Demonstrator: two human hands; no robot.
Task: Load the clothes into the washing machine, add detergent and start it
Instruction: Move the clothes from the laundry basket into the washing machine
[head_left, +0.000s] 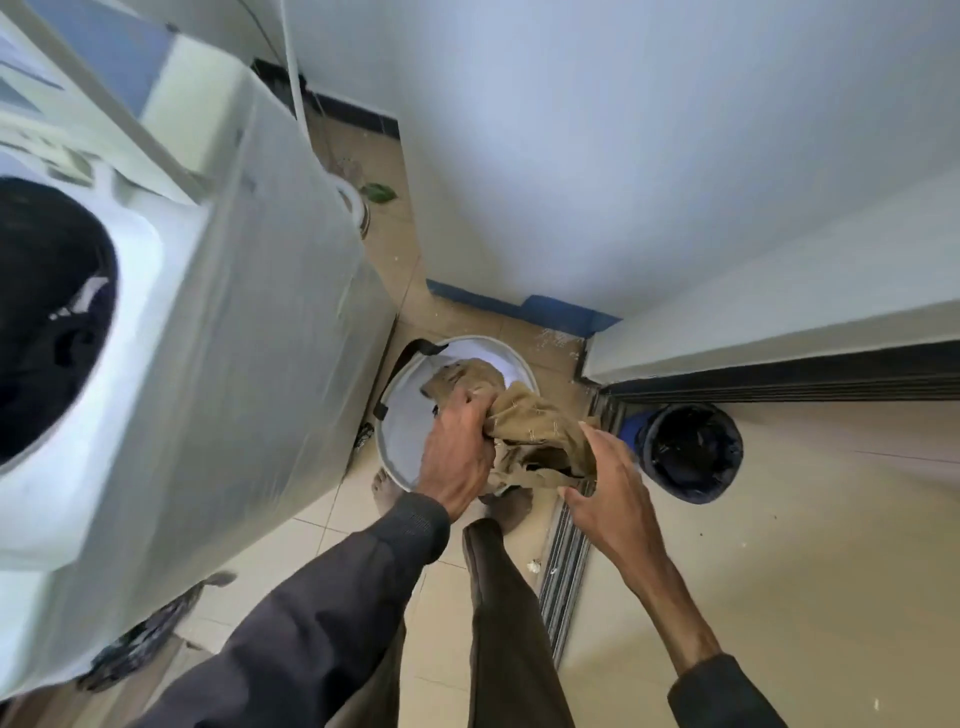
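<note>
Cloth is what both hands are dealing with, seen from the head camera: a tan garment (540, 431) with pale stitching. The left hand (457, 452) is gripping it, fingers curling tight round a bunched fold, knuckles facing up. Part of the garment is trailing away from that hand down into the white laundry basket (402, 415) directly beneath it; the rest is hanging toward the right hand (608, 488). That hand is spreading wide, fingers (574, 493) only slightly bending, thumb pointing up beside the fabric. The fingertips are meeting the garment's drooping lower edge, but I cannot tell whether they are actually pinching it.

Well out beyond the left hand's outer side, the washing machine (218, 312) is standing with its top open, and dark clothes (52, 312) are lying inside the drum. Just past the right hand, on its outer side, a blue bin (691, 452) with a black liner is sitting on the tiled floor. Below the left hand, a bare foot (384, 488) is touching the basket's near rim.
</note>
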